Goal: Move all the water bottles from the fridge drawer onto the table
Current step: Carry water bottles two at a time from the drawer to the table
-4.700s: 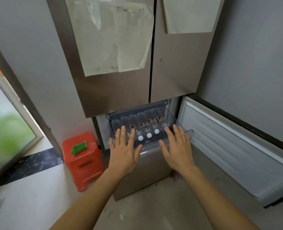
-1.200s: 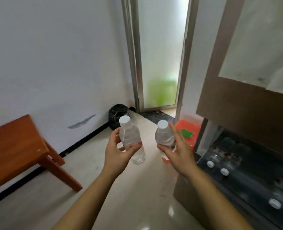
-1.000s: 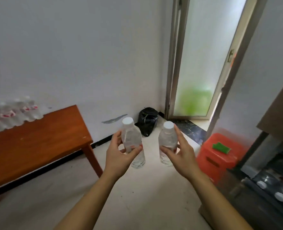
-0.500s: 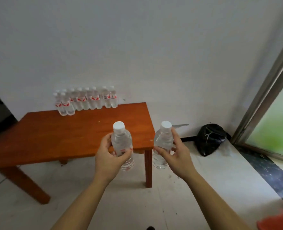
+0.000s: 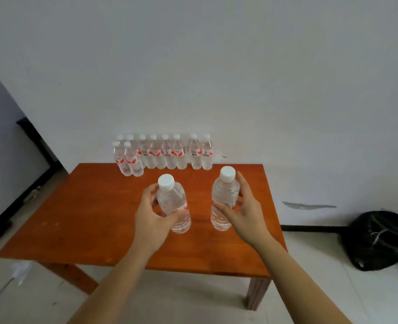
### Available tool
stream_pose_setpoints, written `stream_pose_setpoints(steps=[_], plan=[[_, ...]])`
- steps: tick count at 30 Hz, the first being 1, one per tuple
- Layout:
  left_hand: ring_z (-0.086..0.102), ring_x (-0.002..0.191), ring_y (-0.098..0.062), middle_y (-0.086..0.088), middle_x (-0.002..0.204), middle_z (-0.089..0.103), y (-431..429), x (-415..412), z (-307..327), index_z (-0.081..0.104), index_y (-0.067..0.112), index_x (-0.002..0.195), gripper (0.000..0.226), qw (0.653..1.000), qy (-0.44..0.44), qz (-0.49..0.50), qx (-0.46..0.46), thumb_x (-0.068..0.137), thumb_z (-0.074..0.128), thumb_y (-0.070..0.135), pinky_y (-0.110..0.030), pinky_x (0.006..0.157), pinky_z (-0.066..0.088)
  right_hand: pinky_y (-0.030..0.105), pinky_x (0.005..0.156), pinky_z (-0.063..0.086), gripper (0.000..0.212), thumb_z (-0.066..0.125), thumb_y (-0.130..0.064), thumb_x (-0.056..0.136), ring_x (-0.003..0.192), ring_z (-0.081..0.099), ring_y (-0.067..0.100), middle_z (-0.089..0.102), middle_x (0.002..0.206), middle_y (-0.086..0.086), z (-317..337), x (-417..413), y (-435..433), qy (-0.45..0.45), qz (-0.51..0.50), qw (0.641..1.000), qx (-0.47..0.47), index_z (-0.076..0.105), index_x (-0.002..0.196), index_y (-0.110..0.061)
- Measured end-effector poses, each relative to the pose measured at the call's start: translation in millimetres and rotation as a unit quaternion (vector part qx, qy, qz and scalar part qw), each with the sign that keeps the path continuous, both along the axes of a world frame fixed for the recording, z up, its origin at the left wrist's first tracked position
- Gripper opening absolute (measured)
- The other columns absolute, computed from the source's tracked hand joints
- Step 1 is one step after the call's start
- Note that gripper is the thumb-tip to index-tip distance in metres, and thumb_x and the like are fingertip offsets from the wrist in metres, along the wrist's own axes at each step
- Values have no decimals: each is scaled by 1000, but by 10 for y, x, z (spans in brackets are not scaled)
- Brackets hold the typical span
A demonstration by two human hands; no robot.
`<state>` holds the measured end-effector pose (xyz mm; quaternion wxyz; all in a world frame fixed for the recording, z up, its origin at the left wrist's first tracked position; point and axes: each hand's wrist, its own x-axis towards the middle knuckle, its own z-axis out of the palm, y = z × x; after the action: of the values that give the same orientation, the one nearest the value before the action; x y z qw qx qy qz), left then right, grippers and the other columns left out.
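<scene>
My left hand [image 5: 152,217] grips a clear water bottle [image 5: 172,199] with a white cap, held upright over the middle of the orange-brown wooden table [image 5: 88,220]. My right hand [image 5: 244,211] grips a second water bottle [image 5: 223,195] beside it, also upright above the table. Whether either bottle touches the tabletop I cannot tell. Several more water bottles [image 5: 163,153] with red labels stand in a row at the table's far edge against the white wall. The fridge drawer is out of view.
A black plastic bag [image 5: 380,239] lies on the pale floor to the right of the table. A dark doorway or panel [image 5: 11,183] is at the left. The table's near right leg [image 5: 256,293] stands by my right forearm.
I turned from the fridge to the table with one bottle in each hand. In the last half second the table came closer, and both bottles are now over its top.
</scene>
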<state>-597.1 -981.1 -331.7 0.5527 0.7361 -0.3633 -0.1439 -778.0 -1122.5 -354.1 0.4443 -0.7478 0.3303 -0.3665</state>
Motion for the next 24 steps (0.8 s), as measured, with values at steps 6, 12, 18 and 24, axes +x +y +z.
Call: stream_pose_setpoints(steps=[6, 12, 18, 24], plan=[[57, 106, 1, 25, 116, 55, -528, 1022, -240, 41, 39, 129, 80, 1000, 12, 12, -3, 68, 88, 17, -17, 85, 46, 33, 104, 50, 93, 79, -46, 78, 127, 54, 9, 53, 143, -13, -186, 1027, -486, 68, 30, 997, -1, 27, 153, -30], [59, 112, -12, 9, 127, 54, -1145, 2266, -650, 45, 38, 128, 83, 999, 3, -17, 43, 62, 92, 24, -35, 93, 53, 19, 94, 47, 79, 80, -48, 75, 109, 55, -7, 49, 119, -36, -490, 2013, -940, 120, 0, 993, 3, 35, 139, -41], [54, 118, -21, 2, 130, 51, -1705, 3457, -949, 47, 33, 132, 88, 993, -32, -34, 110, 57, 92, 26, -48, 97, 51, 20, 97, 45, 78, 83, -45, 74, 117, 52, 1, 55, 133, -20, -603, 2949, -1302, 204, -31, 979, 6, 39, 139, -38], [57, 120, -22, 6, 132, 60, -2138, 4204, -1133, 50, 30, 134, 78, 975, -124, -43, 180, 66, 88, 35, -39, 91, 48, 33, 101, 46, 84, 83, -50, 72, 125, 54, 12, 55, 140, -12, -809, 3605, -1660, 292, -51, 955, 5, 41, 143, -34]])
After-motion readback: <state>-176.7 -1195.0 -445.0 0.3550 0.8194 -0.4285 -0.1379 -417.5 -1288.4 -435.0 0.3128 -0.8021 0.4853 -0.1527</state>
